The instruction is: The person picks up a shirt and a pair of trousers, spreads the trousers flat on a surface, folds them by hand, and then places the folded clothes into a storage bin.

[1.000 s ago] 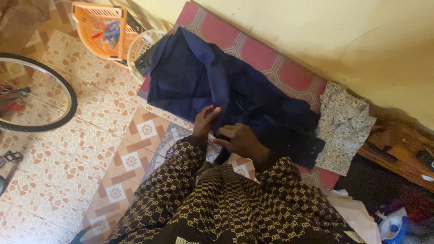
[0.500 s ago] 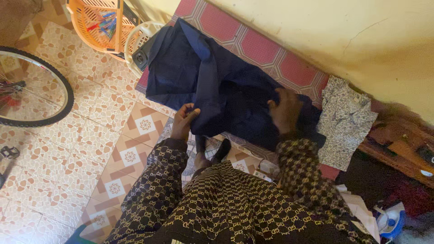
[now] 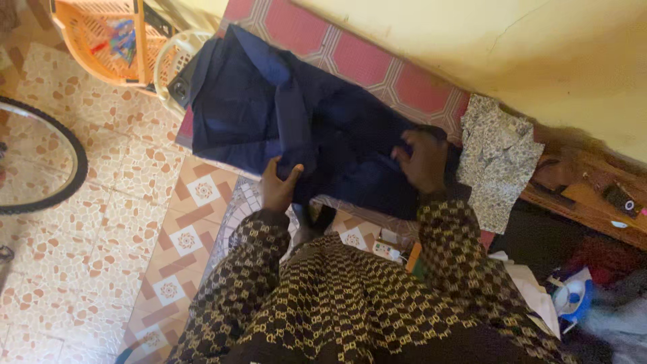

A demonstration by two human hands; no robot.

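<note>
Left hand pinches the navy garment at the mat's near edge, right hand seemingly flat, unclenched; fold may slip crooked.

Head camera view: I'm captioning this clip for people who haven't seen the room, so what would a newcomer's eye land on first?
The dark blue garment spread over the red patterned mat by the yellow wall, mid-frame, with the left hand gripping its near edge and the right hand pressed on its right end. Next, the orange plastic basket at top left, and the bicycle wheel on the tiled floor at the left edge.
</note>
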